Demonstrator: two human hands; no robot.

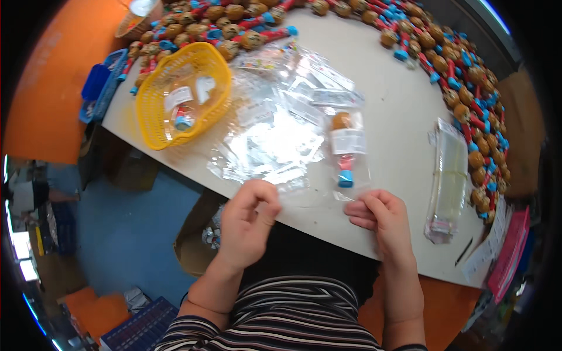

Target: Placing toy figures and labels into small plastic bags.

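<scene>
At the table's near edge (328, 225), both hands (249, 225) (383, 222) pinch the clear toy bag (346, 153), bare tabletop beyond.

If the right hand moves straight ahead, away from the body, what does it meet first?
Most likely the clear bag holding a toy with a brown head and a red and blue body. It lies just beyond the right hand, whose fingertips seem to be at its near edge already; actual contact is hard to judge.

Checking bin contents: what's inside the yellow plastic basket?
The yellow plastic basket holds one clear bag with a white label and a red-and-blue toy inside it. Anything beneath the bag is covered.
</scene>
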